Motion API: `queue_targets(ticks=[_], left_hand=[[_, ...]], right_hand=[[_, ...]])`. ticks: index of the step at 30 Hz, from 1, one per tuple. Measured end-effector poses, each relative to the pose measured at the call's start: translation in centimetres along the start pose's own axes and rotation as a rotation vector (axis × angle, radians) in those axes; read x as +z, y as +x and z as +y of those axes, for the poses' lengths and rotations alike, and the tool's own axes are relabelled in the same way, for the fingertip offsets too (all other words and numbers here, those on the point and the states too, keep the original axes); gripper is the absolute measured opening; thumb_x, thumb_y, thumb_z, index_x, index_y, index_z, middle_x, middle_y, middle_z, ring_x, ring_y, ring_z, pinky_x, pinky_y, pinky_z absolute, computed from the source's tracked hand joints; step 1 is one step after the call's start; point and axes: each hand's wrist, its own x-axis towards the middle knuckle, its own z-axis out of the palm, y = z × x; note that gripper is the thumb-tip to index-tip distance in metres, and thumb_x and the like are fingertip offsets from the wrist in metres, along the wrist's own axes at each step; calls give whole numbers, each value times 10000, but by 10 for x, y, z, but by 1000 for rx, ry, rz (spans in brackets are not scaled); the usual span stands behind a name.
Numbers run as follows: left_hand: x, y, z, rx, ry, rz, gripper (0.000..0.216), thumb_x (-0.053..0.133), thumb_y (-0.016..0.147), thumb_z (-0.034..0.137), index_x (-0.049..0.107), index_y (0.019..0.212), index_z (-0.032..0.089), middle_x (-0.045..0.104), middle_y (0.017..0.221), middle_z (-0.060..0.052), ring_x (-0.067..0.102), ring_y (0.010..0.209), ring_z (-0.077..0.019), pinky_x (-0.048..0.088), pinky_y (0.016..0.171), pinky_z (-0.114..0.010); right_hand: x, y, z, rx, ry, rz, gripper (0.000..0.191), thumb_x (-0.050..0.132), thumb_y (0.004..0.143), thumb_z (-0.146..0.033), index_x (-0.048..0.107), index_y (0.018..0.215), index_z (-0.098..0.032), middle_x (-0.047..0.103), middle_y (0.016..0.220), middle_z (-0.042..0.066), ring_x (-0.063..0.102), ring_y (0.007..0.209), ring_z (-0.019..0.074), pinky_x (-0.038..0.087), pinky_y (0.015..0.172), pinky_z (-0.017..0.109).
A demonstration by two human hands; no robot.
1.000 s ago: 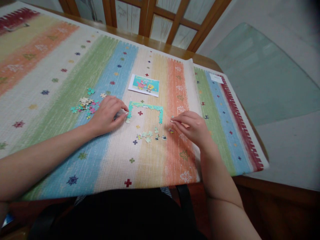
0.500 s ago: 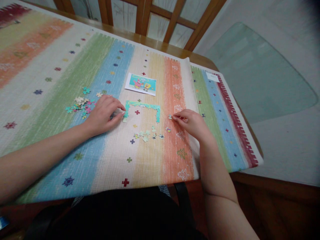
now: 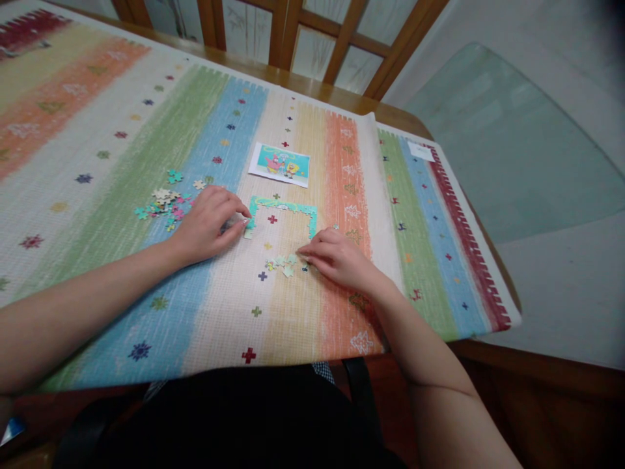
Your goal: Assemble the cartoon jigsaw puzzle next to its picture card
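Puzzle frame (image 3: 283, 210): teal, three-sided, on cloth (image 3: 122, 163). Left hand (image 3: 208, 221), fingers curled, presses its left end. Right hand (image 3: 336, 259), fingers together, touches loose pieces (image 3: 283, 263); any pinch hidden. Pile (image 3: 163, 203), picture card (image 3: 280, 165) nearby

a partly joined jigsaw frame (image 3: 284, 210) is seen on a striped mat (image 3: 122, 163), below a reference picture card (image 3: 280, 164). the frame's left end is touched by the left hand (image 3: 208, 225), while the right hand (image 3: 336, 259) is laid among a few loose pieces (image 3: 282, 264). a heap of unsorted pieces (image 3: 163, 202) is seen beside the left hand.
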Motion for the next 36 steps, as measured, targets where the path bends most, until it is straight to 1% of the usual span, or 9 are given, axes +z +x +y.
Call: queue_targets(ticks=[3, 8, 10, 13, 15, 20, 26, 31, 36], left_hand=[[0, 1, 0, -8, -8, -9, 198, 498, 1006, 369, 642, 1067, 246, 707, 1094, -75, 637, 1119, -291, 437, 1082, -517], [-2, 1, 1, -37, -10, -34, 198, 511, 982, 373, 644, 1075, 259, 708, 1104, -73, 628, 1134, -300, 434, 1086, -527], [-2, 1, 1, -48, -5, -36, 198, 512, 980, 372, 643, 1078, 260, 709, 1112, -73, 625, 1138, -301, 431, 1091, -528], [-2, 1, 2, -42, 0, -34, 205, 503, 989, 372, 642, 1079, 252, 712, 1119, -81, 625, 1134, -298, 432, 1092, -521], [-2, 1, 2, -35, 2, -32, 212, 496, 993, 377, 642, 1078, 249, 712, 1116, -84, 628, 1129, -297, 436, 1083, -516], [-2, 1, 1, -38, -1, -30, 208, 501, 990, 367, 646, 1083, 250, 711, 1114, -82, 628, 1137, -300, 433, 1081, -522], [-2, 1, 1, -33, -2, -25, 213, 483, 1008, 387, 635, 1079, 256, 703, 1087, -74, 632, 1141, -296, 432, 1094, -524], [-3, 2, 2, -38, 13, -30, 216, 472, 1015, 393, 628, 1074, 254, 703, 1097, -77, 629, 1146, -289, 434, 1095, -514], [-3, 2, 2, -41, 14, -30, 210, 490, 996, 383, 634, 1079, 254, 710, 1128, -79, 629, 1142, -293, 437, 1089, -515]], right_hand=[[-1, 1, -3, 4, -5, -5, 288, 519, 1066, -231, 777, 1191, -199, 714, 1014, 108, 627, 970, 242, 502, 868, 394], [0, 1, -5, 11, -21, -28, 331, 489, 1054, -188, 763, 1232, -234, 707, 1045, 106, 611, 982, 251, 488, 871, 408], [-3, -1, 0, 37, -64, 9, 336, 484, 1055, -202, 757, 1247, -232, 698, 1047, 112, 608, 986, 259, 484, 875, 415], [-10, -5, 11, 93, -126, 100, 341, 482, 1049, -210, 752, 1255, -234, 685, 1024, 111, 610, 974, 265, 482, 863, 416], [-14, -7, 15, 112, -136, 115, 330, 497, 1034, -204, 758, 1233, -241, 685, 1001, 103, 613, 958, 262, 481, 851, 412], [-14, -6, 12, 73, -123, 53, 271, 543, 1040, -258, 793, 1134, -215, 698, 954, 100, 620, 929, 250, 479, 848, 405], [-12, -6, 13, 104, -105, 35, 267, 546, 1041, -251, 802, 1109, -227, 709, 952, 97, 630, 923, 242, 485, 843, 397], [-11, -5, 6, 65, -49, 33, 247, 567, 1051, -270, 802, 1107, -217, 720, 950, 94, 643, 929, 236, 498, 825, 383], [-4, 0, -9, -59, 58, -17, 238, 582, 1068, -307, 797, 1113, -216, 728, 984, 92, 651, 950, 222, 499, 862, 380]])
